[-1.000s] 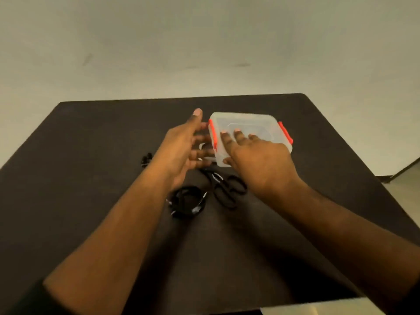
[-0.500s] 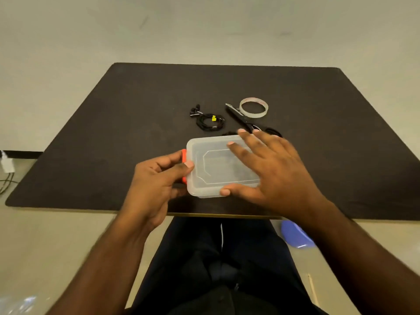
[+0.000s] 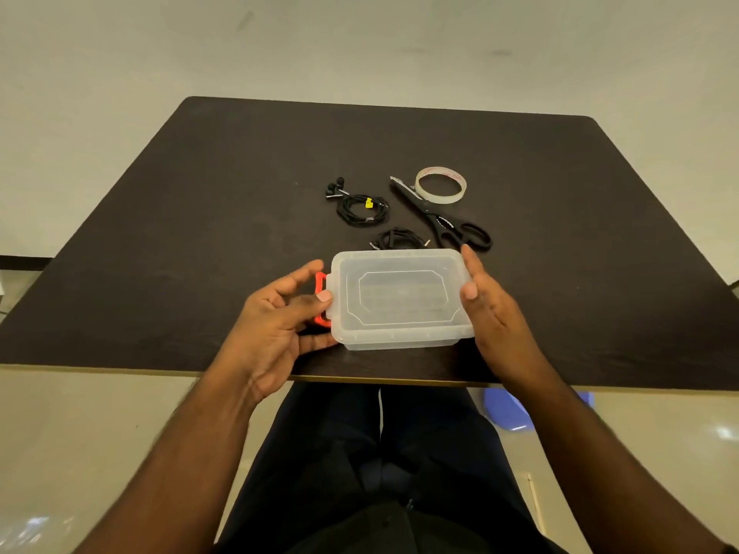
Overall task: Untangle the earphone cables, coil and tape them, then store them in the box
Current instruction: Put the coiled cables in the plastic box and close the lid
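floor: pale and glossy, filling the top of the frame and both lower corners.
bench (image 3: pixel 200 241): dark, matte, spanning the middle of the frame; its near edge runs just below the hands.
box (image 3: pixel 400 299): clear plastic with its lid on, lying flat at the centre of the frame, close to the bench's near edge.
latch (image 3: pixel 320 282): orange, on the box's left end; the right end is hidden behind the right hand.
left hand (image 3: pixel 276 325): at the box's left end, fingers curled about the latch and the box's lower left corner, thumb tip against the lid's edge; grasping the box.
right hand (image 3: pixel 492 313): against the box's right end, palm turned inward, fingers straight and pointing up the frame; grip released, only pressing the side.
coil (image 3: pixel 362 207): black earphone cable wound in a loop with a small yellow tag, above the box and left of centre, earbuds at its upper left.
second coil (image 3: pixel 396 238): black, just above the box's far edge, partly hidden by it.
scissors (image 3: pixel 438 215): black handles, lying diagonally, upper right of the box, blades pointing to the upper left.
tape (image 3: pixel 440 185): pale roll lying flat, just beside the scissor blades, apart from the box.
legs: dark trousers at the bottom centre, below the bench edge.
blue thing (image 3: pixel 508 411): on the floor at lower right; too hidden to tell what it is.
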